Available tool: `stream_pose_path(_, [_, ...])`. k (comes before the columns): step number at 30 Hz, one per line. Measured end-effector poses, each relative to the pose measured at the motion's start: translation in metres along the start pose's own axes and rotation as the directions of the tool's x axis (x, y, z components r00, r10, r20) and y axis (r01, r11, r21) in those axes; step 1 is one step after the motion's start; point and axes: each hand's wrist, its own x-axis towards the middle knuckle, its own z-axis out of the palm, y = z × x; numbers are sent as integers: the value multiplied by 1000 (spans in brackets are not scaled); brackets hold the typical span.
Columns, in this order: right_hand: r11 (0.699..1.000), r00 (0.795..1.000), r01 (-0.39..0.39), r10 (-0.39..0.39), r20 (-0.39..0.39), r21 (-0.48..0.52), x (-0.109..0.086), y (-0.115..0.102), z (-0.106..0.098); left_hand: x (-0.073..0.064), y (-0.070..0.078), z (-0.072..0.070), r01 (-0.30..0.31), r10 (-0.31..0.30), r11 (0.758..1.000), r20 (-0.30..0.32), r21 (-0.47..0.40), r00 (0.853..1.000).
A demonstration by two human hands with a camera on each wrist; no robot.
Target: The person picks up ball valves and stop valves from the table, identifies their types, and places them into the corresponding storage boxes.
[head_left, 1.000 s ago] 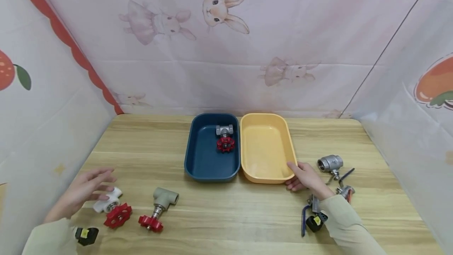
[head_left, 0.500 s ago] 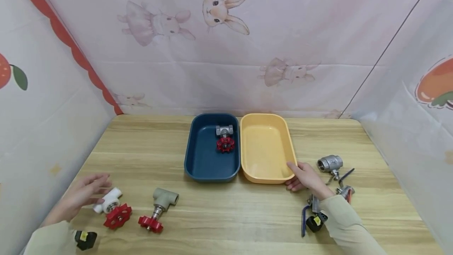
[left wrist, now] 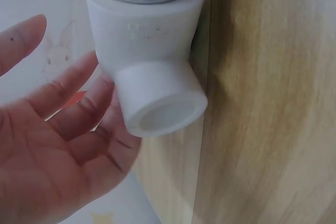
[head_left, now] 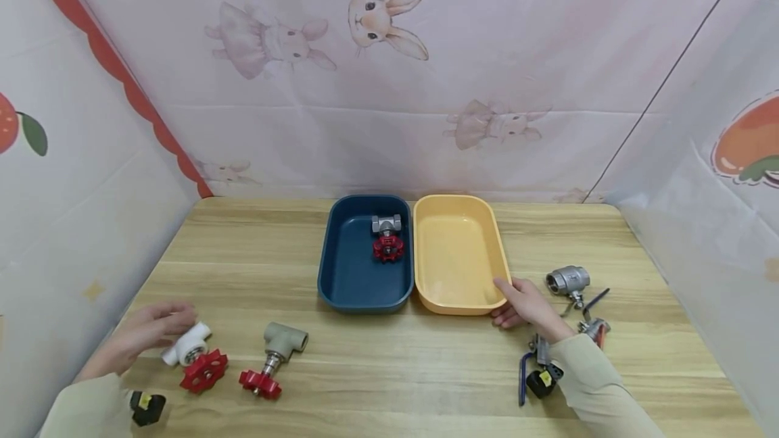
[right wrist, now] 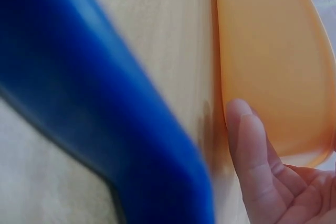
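My left hand (head_left: 141,335) hovers over the far end of a white plastic stop valve (head_left: 193,342) with a red handwheel, lying at the table's front left. In the left wrist view, the fingers (left wrist: 79,108) bend loosely behind the white pipe body (left wrist: 152,40) while the thumb stands apart from it. Whether the fingertips touch it I cannot tell. With my right hand (head_left: 528,306) I grip the near right corner of a yellow tray (head_left: 459,249), thumb over the rim and fingers along the outer wall. Right of the white valve lies a grey-green valve (head_left: 283,341), also with a red handwheel.
A dark blue tray (head_left: 349,269) stands against the yellow one and holds a metal valve (head_left: 387,238) with a red wheel. Right of the trays lie a steel ball valve (head_left: 569,280) and other lever valves, partly under my right forearm. A blue lever (right wrist: 131,108) crosses the right wrist view.
My left hand has come down closer to the white valve, and its fingers are less spread. The right hand and both trays have stayed where they were.
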Motion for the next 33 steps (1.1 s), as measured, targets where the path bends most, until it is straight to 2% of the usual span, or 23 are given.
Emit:
stream_pose_path(2, [1000, 1000, 0, 0, -4, -3, 0, 0, 0, 1, -1, 0, -8, 8, 1000, 23, -19, 1000])
stream_pose_path(7, [1000, 1000, -7, 7, -9, -2, 1, 0, 1, 3, -6, 1, 22, -15, 998, 106, -63, 994])
stream_pose_path(12, [1000, 1000, -6, 6, -4, 2, 1, 0, 1, 4, -8, 3, 33, -28, 998, 121, -43, 992])
stream_pose_path(20, [1000, 1000, 7, -7, 15, 19, 1, 1, -1, 6, -9, 6, -30, 43, 996, 164, -80, 985])
stream_pose_path(26, [1000, 1000, 8, -8, 15, 20, 0, 0, -1, 7, -12, 8, -67, 69, 998, 164, -21, 984])
stream_pose_path(33, [1000, 1000, 3, -4, 11, 22, -1, -1, -1, 8, -9, 11, -30, 25, 999, 99, 43, 995])
